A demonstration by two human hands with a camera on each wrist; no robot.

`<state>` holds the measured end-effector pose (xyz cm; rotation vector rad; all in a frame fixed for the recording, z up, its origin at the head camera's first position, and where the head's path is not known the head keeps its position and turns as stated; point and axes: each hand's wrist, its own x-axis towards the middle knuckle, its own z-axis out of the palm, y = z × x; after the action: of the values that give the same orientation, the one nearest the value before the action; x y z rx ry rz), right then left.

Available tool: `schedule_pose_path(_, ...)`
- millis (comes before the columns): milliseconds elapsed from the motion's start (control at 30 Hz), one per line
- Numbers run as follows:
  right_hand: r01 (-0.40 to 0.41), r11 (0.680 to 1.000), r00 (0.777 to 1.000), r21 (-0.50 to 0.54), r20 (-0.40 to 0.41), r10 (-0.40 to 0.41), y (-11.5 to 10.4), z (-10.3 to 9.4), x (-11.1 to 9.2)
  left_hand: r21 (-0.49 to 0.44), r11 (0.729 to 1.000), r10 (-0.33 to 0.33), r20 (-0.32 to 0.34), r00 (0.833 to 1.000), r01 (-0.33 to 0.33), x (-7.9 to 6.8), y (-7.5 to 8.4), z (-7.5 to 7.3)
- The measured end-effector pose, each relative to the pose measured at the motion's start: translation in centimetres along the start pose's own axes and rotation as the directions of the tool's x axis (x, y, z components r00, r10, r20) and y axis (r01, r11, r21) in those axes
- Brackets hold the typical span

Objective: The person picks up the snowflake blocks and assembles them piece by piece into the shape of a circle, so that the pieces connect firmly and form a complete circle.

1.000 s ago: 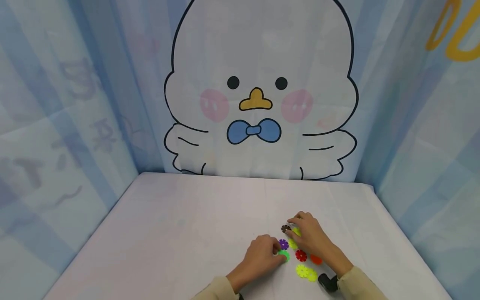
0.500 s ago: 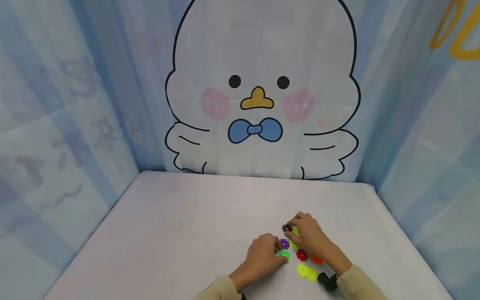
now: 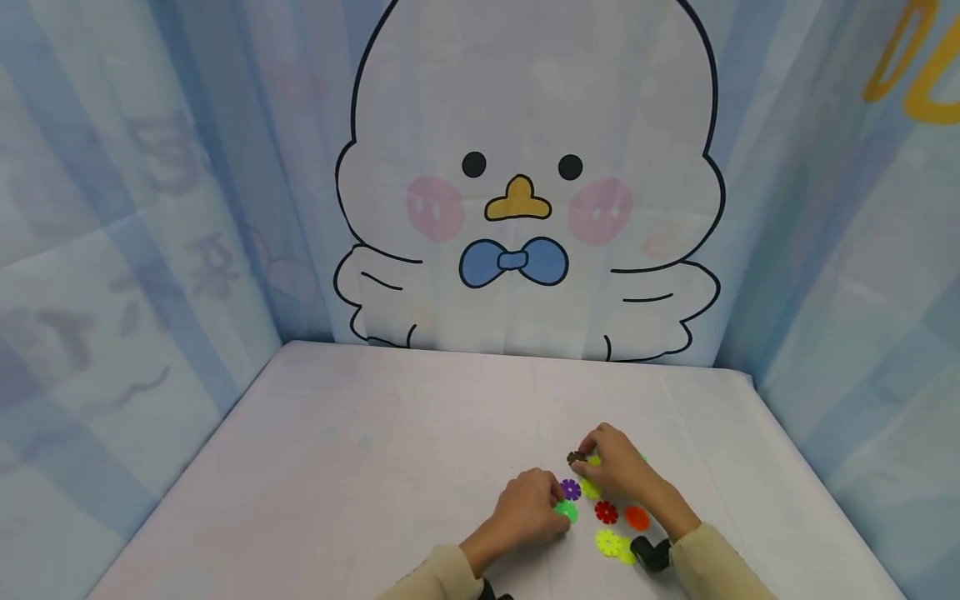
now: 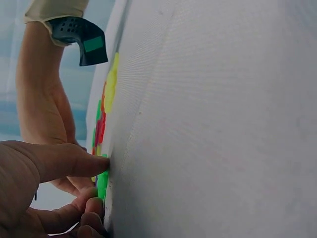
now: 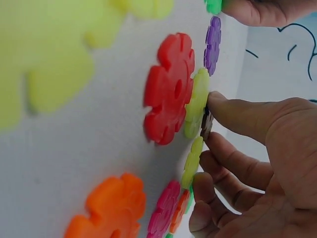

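Observation:
Flat plastic flower-shaped discs lie on the white table. My left hand (image 3: 525,508) holds a green flower disc (image 3: 567,512) by its edges, thumb on one side and fingertips on the other; the left wrist view shows this green disc (image 4: 102,186) low against the cloth. A purple flower disc (image 3: 571,489) lies just beyond it. Farther off, my right hand (image 3: 624,468) pinches a brown flower disc (image 3: 576,457) between thumb and index finger. In the right wrist view the brown disc (image 5: 207,124) is mostly hidden by the fingertips. A yellow disc (image 5: 197,104) lies beside the thumb.
Nearer the person lie a red disc (image 3: 606,512), an orange disc (image 3: 637,518) and a yellow pair (image 3: 609,543). Magenta (image 5: 163,210) and other discs lie under the right hand. A black wrist device (image 3: 650,554) sits at the right cuff. Printed curtains surround the table.
My right thumb and index finger have come together on the brown disc. The right forearm has shifted slightly, showing more of the orange disc. My left hand stays at the green disc.

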<state>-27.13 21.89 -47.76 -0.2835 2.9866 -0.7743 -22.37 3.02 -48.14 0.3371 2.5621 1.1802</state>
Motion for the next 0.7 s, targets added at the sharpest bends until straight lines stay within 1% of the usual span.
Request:
schedule_pose_path(100, -0.007, 1.000, 1.000, 0.008, 0.000, 0.007, -0.03, 0.08, 0.10, -0.016, 1.000, 0.002, -0.005, 1.000, -0.002, -0.12, -0.17, -0.01)
schedule_pose_path(200, -0.006, 1.000, 1.000, 0.019, -0.003, 0.006, 0.02, 0.11, 0.06, -0.003, 1.000, 0.017, -0.011, 1.000, -0.017, -0.05, -0.37, -0.01)
schedule_pose_path(367, 0.033, 0.999, 0.999, 0.040, -0.009, -0.033, -0.14, 0.01, -0.12, 0.018, 0.999, 0.040, -0.014, 0.999, -0.039, -0.04, -0.52, -0.17)
schedule_pose_path(467, 0.059, 0.997, 0.998, 0.048, -0.017, -0.058, -0.19, -0.14, -0.27, 0.014, 0.998, 0.067, -0.018, 0.998, -0.067, -0.09, -0.53, -0.41)
schedule_pose_path(533, 0.062, 0.997, 0.998, 0.053, -0.020, -0.061, -0.19, -0.19, -0.35, 0.007, 0.995, 0.096, -0.024, 0.995, -0.096, -0.11, -0.62, -0.52)
schedule_pose_path(700, 0.039, 0.996, 0.999, 0.077, -0.016, -0.038, -0.19, -0.15, -0.45, -0.036, 0.990, 0.134, -0.037, 0.990, -0.135, -0.19, -0.88, -0.66)
